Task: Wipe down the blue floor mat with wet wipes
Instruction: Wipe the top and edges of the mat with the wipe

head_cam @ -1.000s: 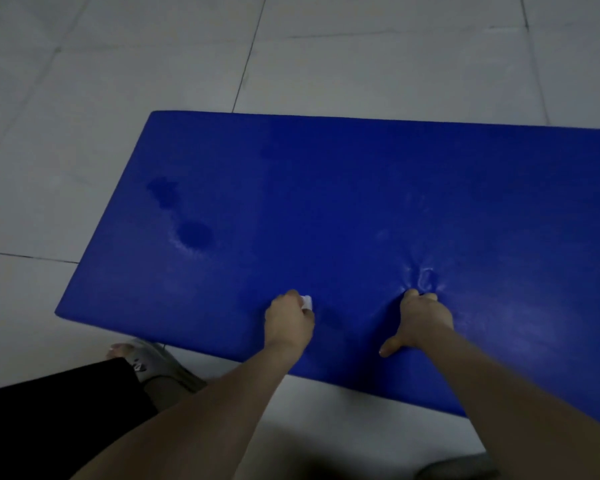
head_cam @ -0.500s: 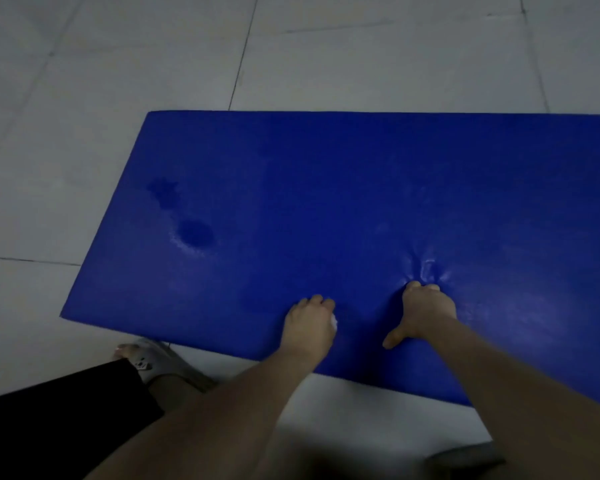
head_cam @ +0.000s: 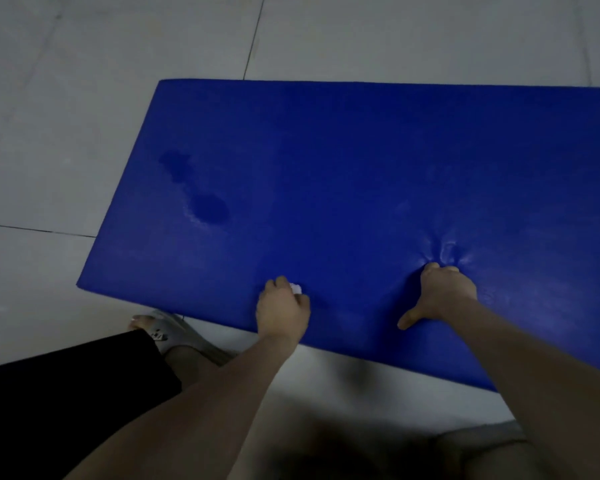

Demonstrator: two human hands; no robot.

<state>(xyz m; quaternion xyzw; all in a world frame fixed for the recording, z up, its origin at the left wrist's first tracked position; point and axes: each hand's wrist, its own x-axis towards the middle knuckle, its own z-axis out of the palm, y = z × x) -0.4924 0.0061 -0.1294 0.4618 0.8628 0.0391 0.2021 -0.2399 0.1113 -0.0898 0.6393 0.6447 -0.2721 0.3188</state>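
Soft, padded blue floor mat [head_cam: 361, 161] lies flat on the floor [head_cam: 84, 81], filling mid-frame.
Your left hand [head_cam: 283, 308] bunches the wet wipe [head_cam: 296, 289] in curled fingers near the mat's lower edge. Your right hand [head_cam: 444, 296] dents the mat, its finger curl unclear. The mat likely yields, so brace it there.

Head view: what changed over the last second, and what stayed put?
The left hand, gripping the white wet wipe, slid right along the near edge of the blue mat toward the right hand, then back left, ending farther from it than at the start. Nothing was picked up or released. The right hand stayed pressed on the mat, and the dark wet patches look unchanged.
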